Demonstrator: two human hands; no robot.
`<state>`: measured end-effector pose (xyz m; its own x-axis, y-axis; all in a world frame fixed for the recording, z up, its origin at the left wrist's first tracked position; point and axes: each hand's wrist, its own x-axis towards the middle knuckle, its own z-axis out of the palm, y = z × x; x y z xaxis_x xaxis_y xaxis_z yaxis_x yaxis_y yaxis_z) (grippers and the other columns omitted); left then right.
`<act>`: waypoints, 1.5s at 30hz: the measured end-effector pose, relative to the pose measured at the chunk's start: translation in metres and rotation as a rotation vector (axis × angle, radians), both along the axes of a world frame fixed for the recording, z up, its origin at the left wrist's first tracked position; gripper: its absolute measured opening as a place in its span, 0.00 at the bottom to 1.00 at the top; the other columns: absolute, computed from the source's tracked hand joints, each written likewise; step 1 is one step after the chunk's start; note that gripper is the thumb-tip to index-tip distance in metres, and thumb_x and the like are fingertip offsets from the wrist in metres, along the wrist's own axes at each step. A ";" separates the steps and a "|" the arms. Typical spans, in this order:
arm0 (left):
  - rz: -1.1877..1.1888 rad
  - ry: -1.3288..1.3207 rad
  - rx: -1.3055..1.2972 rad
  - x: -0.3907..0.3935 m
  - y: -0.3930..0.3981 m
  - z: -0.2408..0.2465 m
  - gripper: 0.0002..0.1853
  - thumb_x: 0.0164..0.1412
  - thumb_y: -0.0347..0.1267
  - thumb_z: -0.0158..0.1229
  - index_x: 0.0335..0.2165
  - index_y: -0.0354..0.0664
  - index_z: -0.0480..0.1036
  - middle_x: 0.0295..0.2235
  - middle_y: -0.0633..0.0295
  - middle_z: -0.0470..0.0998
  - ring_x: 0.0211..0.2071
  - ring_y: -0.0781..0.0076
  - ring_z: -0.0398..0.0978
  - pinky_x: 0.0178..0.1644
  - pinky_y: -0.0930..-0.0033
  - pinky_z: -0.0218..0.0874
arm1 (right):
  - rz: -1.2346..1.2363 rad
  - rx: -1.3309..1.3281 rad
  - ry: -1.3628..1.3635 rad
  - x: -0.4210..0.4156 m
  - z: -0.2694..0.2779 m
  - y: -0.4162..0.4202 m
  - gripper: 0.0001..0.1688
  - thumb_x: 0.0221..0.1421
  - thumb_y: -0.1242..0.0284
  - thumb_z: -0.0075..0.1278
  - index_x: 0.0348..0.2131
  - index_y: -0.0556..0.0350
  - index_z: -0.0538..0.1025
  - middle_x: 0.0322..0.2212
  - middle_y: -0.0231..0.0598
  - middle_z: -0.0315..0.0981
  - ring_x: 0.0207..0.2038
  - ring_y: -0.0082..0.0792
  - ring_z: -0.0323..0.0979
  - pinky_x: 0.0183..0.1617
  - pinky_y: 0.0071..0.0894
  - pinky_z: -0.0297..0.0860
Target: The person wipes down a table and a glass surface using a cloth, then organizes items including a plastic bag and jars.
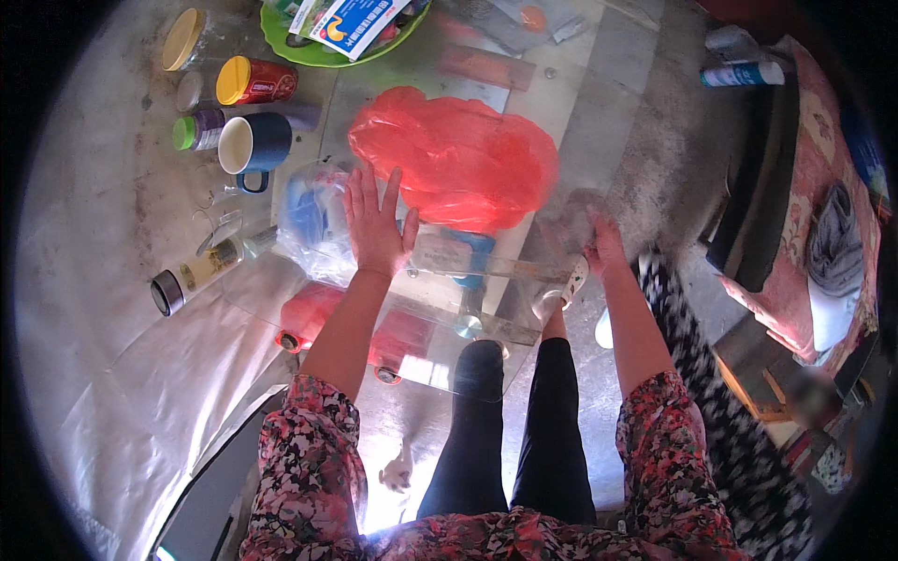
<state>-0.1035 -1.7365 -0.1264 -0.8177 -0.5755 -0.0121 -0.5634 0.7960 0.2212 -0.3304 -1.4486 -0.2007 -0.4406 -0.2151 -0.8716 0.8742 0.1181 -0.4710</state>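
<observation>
My left hand (375,228) is spread flat with fingers apart over a glass tabletop (449,336). Its fingertips are near the lower left edge of a crumpled red plastic bag (456,158). Just left of the hand is a clear plastic bag (316,217) with something blue inside. My right hand (605,238) is blurred, with its fingers bent, by the table's right edge. A greyish smear shows beside its fingers, and I cannot tell whether it grips anything. Black-and-white patterned fabric (708,379), also blurred, runs along the outside of my right forearm.
At the left stand a dark blue mug (263,144), a red jar with yellow lid (259,80), a green-capped bottle (200,130) and a tumbler (196,273). A green basket (280,42) holds packets. A cat (398,471) is below; a floral-covered seat (817,140) is right.
</observation>
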 end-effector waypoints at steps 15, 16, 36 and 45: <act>0.037 -0.046 0.076 -0.003 0.001 0.003 0.33 0.55 0.49 0.48 0.58 0.51 0.58 0.61 0.46 0.47 0.62 0.43 0.42 0.63 0.45 0.33 | 0.721 -0.386 -0.024 -0.025 -0.008 -0.101 0.13 0.52 0.70 0.53 0.37 0.56 0.73 0.32 0.30 0.72 0.34 0.22 0.70 0.41 0.25 0.66; 0.040 -0.057 0.071 -0.002 0.000 0.004 0.34 0.55 0.49 0.48 0.58 0.51 0.58 0.61 0.46 0.47 0.62 0.43 0.42 0.63 0.45 0.33 | 0.647 -0.422 -0.042 -0.019 -0.009 -0.104 0.11 0.53 0.71 0.52 0.37 0.56 0.73 0.32 0.31 0.72 0.34 0.23 0.71 0.40 0.25 0.67; 0.067 0.004 0.047 0.009 -0.001 0.004 0.32 0.53 0.46 0.51 0.57 0.55 0.60 0.61 0.50 0.50 0.61 0.45 0.46 0.63 0.46 0.36 | -0.076 -0.571 -0.294 -0.079 -0.049 0.019 0.16 0.60 0.60 0.44 0.44 0.44 0.73 0.39 0.31 0.74 0.31 0.28 0.70 0.32 0.31 0.70; 0.295 0.348 0.420 -0.016 0.039 0.008 0.48 0.42 0.51 0.63 0.60 0.51 0.53 0.64 0.47 0.34 0.65 0.46 0.31 0.65 0.47 0.29 | -0.173 -0.181 -0.432 -0.020 0.066 0.263 0.16 0.54 0.63 0.47 0.43 0.41 0.72 0.37 0.30 0.76 0.34 0.30 0.75 0.32 0.33 0.75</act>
